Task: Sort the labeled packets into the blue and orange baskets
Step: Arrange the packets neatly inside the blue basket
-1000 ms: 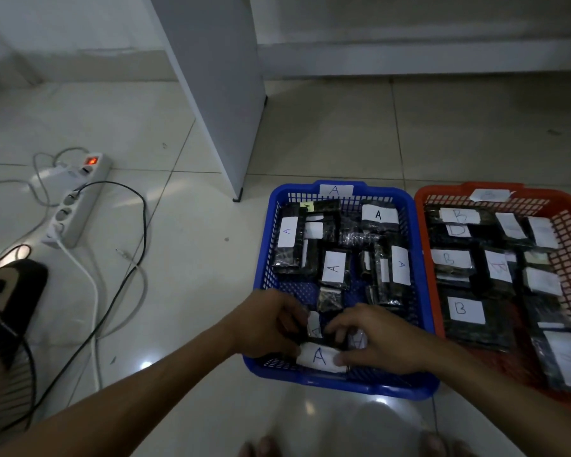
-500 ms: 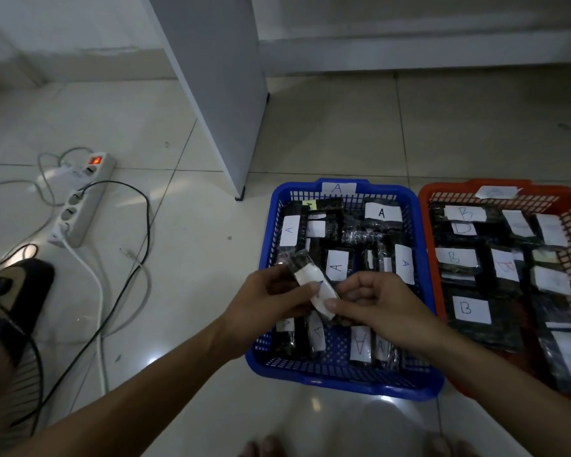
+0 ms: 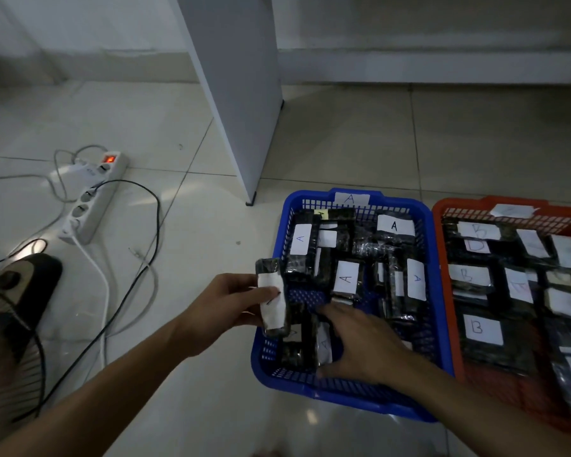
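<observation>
A blue basket point(image 3: 437, 291) tagged A holds several black packets with white A labels. To its right stands an orange basket point(image 3: 442, 232) with several packets labelled B. My left hand point(image 3: 225, 303) grips a black packet with a white label point(image 3: 272, 300) at the blue basket's left rim, held upright. My right hand point(image 3: 363, 347) reaches down into the near part of the blue basket, fingers spread over the packets there; whether it holds one is hidden.
A white power strip point(image 3: 89, 199) with a lit red switch and several cables lies on the tiled floor at left. A dark fan base point(image 3: 23, 291) sits at the far left. A white panel leg point(image 3: 241, 94) stands behind the baskets.
My right hand has let go of the packet and dropped into the blue basket. My left hand has carried the packet left, to the basket's rim.
</observation>
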Tool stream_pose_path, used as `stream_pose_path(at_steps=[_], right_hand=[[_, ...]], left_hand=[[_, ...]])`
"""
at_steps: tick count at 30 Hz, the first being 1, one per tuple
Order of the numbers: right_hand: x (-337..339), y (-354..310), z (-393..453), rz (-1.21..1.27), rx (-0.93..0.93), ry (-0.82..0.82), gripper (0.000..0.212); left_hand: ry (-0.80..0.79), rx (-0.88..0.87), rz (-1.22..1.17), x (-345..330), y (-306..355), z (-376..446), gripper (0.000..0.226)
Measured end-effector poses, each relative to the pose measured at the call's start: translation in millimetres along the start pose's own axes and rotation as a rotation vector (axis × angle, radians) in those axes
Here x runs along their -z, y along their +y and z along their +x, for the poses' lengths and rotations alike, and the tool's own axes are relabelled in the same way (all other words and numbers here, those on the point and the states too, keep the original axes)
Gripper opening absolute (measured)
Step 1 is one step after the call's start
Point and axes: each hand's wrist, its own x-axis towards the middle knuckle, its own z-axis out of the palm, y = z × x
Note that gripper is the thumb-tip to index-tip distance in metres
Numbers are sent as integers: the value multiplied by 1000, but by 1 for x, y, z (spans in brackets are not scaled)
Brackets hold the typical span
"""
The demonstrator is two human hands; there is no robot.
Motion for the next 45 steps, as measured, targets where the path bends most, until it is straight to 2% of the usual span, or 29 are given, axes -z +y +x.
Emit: stream_pose_path(at_steps=[4,8,11,16,21,25,29,31,37,39,42,45], right_hand=[[4,1,-7,62,37,65,93],[10,9,-13,258,116,28,51],[9,13,-15,360,141,-11,35],[43,17,-19,467,49,78,31],[118,47,-22,382,-27,-36,24],[106,45,-18,192,-107,-109,27],[65,35,-17,337,-209,122,22],[54,34,-19,392,-234,182,22],[30,19,-26,890,-299,234,23],[20,14,-28,954,-298,215,25],[12,15,-31,795,-239,181,31],[10,20,-31,364,-115,218,38]], left_hand=[[-21,-15,6,1,-1,1,27],[-23,-16,-5,-2,1,5,27],[-37,-6,-2,-5,3,6,27],[-38,10,-11,-7,1,8,27],[-55,27,-17,-7,-2,8,30],[-63,45,-4,-12,-2,8,30],[-64,45,4,-16,-1,6,29],[-60,48,7,-17,-1,5,28],[-50,55,24,-15,-2,3,31],[-47,55,23,-15,-1,3,31],[-52,51,25,-14,1,4,32],[-48,50,32,-12,1,4,32]])
